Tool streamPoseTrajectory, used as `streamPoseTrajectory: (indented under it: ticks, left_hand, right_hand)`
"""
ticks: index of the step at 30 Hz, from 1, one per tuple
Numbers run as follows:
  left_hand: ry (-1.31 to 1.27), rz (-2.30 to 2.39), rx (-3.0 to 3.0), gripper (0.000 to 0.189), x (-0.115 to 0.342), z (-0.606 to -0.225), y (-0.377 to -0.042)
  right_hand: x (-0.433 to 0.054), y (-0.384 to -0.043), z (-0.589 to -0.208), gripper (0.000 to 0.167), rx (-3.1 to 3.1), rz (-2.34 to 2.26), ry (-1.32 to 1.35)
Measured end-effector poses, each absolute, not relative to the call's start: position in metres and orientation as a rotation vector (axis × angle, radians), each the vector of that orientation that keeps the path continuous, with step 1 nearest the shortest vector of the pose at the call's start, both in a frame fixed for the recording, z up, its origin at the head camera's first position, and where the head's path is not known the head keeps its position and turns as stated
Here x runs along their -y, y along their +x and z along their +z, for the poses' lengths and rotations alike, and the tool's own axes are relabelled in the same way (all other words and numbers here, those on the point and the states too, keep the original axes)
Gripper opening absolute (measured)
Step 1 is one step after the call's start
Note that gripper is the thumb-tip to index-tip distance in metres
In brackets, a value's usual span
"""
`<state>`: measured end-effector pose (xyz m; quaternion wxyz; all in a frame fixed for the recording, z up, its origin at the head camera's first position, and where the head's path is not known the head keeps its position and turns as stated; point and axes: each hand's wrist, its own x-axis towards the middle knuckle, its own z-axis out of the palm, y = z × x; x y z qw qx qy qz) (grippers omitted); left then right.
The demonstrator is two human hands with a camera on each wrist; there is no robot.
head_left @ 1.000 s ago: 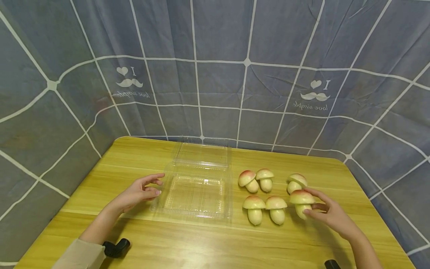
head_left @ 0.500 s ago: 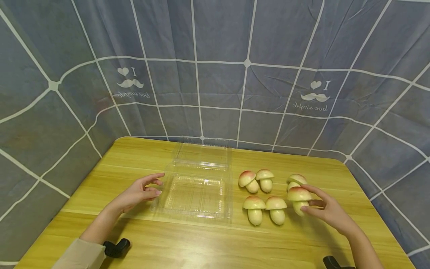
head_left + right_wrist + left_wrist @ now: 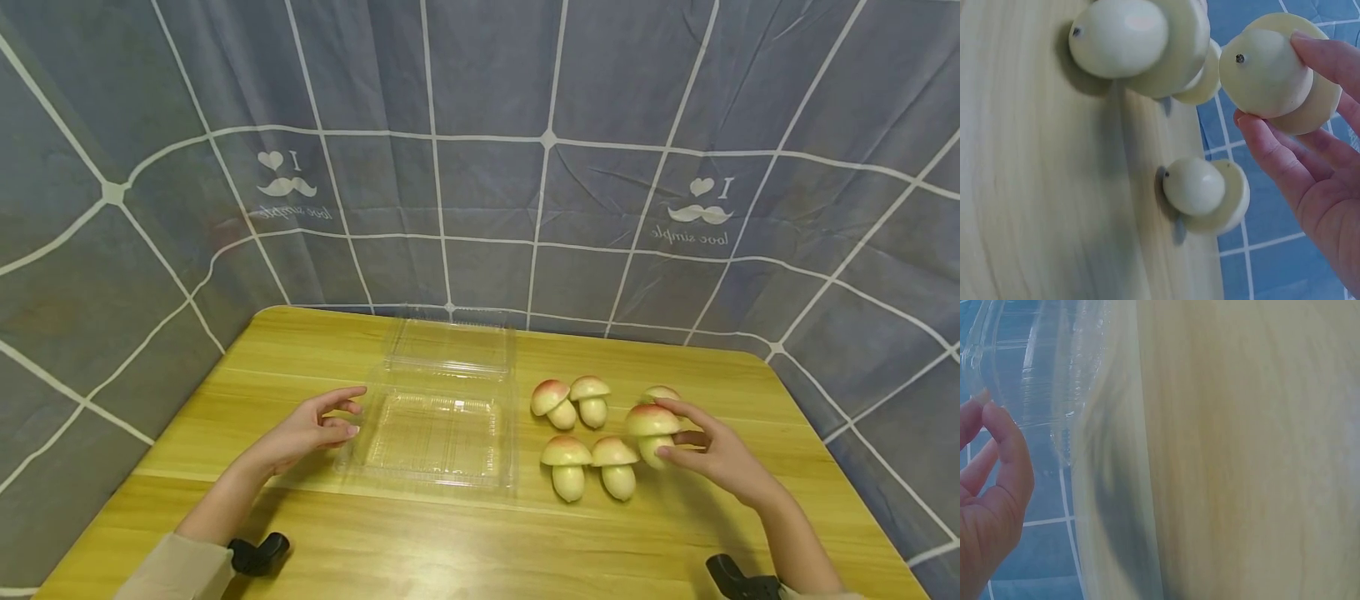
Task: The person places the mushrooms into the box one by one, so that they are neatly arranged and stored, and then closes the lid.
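Note:
My right hand pinches a mushroom-shaped piece with a red-tinged cap and pale stem, held above the table. In the right wrist view the thumb and fingers sit around this mushroom, stem end toward the camera. Partly hidden behind it is another mushroom. To its left lie a front pair, one mushroom beside another, and a back pair. My left hand, fingers loosely bent and holding nothing, is at the left side of a clear plastic clamshell box, whose lid lies folded back.
The wooden table ends at a grey-blue curtain with white lines, behind and at both sides. Black wrist-worn pieces show near the left sleeve and the right forearm.
My right hand has carried the mushroom a little up and to the left, now covering more of the mushroom behind it. The left hand and the box stay put.

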<state>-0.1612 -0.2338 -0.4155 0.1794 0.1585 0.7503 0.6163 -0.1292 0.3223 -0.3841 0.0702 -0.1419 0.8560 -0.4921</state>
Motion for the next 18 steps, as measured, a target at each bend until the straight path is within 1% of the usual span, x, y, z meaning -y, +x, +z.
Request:
streamPoseTrajectory:
  ticks: [11, 18]
  left_hand:
    - [0.447, 1.747, -2.114, 0.067, 0.234, -0.417, -0.161]
    - [0.430, 1.759, -2.112, 0.066, 0.234, -0.417, -0.161]
  right_hand:
    - [-0.303, -0.143, -0.384, 0.060, -2.521, -1.535, -0.582]
    - [-0.290, -0.151, -0.383, 0.061, -2.520, -1.535, -0.602]
